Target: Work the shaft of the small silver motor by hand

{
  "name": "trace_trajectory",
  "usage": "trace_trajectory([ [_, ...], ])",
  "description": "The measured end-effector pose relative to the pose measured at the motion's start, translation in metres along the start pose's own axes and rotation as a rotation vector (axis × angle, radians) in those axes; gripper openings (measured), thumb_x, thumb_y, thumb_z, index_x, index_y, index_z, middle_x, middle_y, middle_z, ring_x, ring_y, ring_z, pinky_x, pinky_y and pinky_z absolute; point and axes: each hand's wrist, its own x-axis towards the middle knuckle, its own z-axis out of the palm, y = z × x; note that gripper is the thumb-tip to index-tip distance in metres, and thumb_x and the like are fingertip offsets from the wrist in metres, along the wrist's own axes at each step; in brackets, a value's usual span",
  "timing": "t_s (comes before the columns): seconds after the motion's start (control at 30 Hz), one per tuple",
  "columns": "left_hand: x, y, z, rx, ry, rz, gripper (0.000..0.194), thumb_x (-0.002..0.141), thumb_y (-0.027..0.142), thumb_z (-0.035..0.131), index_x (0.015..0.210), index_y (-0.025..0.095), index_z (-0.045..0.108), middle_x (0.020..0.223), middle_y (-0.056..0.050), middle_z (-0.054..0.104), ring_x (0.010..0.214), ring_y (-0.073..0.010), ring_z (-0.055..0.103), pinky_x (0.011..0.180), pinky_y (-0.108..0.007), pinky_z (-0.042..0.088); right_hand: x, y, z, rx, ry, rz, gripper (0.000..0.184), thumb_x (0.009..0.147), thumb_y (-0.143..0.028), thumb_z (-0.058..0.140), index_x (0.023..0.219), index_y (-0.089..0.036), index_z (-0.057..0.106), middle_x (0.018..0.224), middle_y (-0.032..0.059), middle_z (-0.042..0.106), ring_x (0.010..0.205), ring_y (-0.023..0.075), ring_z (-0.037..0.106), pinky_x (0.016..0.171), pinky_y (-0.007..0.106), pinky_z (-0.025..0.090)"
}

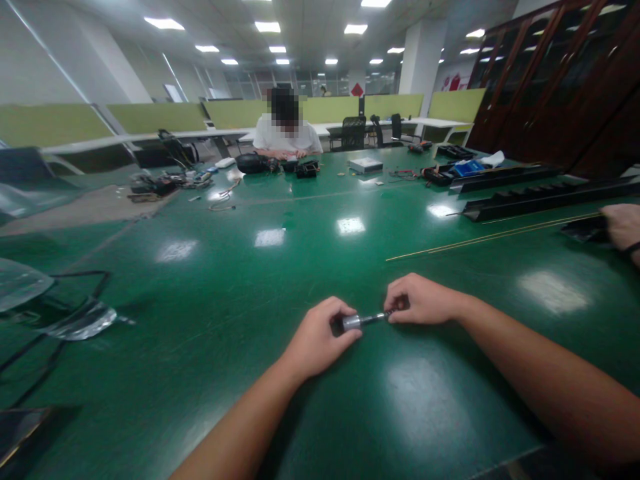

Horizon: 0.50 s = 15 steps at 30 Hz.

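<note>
My left hand [320, 333] is closed around the silver cylindrical end of a small metal tool [361, 321], low over the green table [250, 280]. My right hand [420, 300] pinches the thin dark shaft at the tool's other end. The two hands are close together near the table's front middle. The tool lies roughly level between them.
Thin brass rods [490, 235] lie to the right, beyond long black trays [540, 197]. Another person's hand [623, 230] rests at the right edge. A person in a white shirt [286, 137] sits at the far end among cables and parts. Clear plastic pieces [75, 320] lie at the left.
</note>
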Motion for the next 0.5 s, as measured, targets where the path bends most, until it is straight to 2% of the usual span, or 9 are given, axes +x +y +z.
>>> trace_trajectory([
  [0.17,0.001,-0.004,0.003,-0.003,-0.007,0.027,0.019,0.076,0.019,0.074,0.092,0.018,0.063,0.092,-0.003,0.064,0.086,-0.0195,0.06,0.077,-0.031,0.045,0.006,-0.005,0.014,0.052,0.013,-0.02,0.019,0.08,-0.033,0.07,0.089,-0.016,0.075,0.081,0.0032,0.067,0.07,0.0131,0.06,0.064,0.024,0.045],
  [0.33,0.004,-0.005,0.005,-0.017,0.002,0.095,0.021,0.074,0.017,0.075,0.09,0.018,0.062,0.093,-0.004,0.063,0.088,-0.02,0.059,0.079,-0.031,0.045,0.018,-0.017,0.038,-0.037,0.149,-0.107,0.015,0.082,-0.029,0.069,0.089,-0.017,0.073,0.079,0.0032,0.067,0.072,0.014,0.059,0.067,0.025,0.041],
  [0.43,0.005,-0.003,0.0,-0.036,-0.022,0.092,0.015,0.079,0.025,0.073,0.088,0.018,0.063,0.09,-0.004,0.063,0.084,-0.0191,0.059,0.076,-0.03,0.045,0.023,-0.021,0.045,-0.078,0.201,-0.163,0.012,0.081,-0.028,0.069,0.088,-0.017,0.073,0.079,0.0029,0.068,0.075,0.0147,0.059,0.069,0.026,0.04],
  [0.5,0.005,-0.001,-0.004,-0.057,-0.045,0.083,0.01,0.086,0.028,0.065,0.089,0.018,0.066,0.089,-0.004,0.064,0.084,-0.0185,0.06,0.076,-0.03,0.045,0.024,-0.02,0.046,-0.074,0.213,-0.177,0.013,0.082,-0.029,0.068,0.087,-0.018,0.073,0.078,0.0026,0.068,0.074,0.0142,0.059,0.07,0.026,0.04],
])
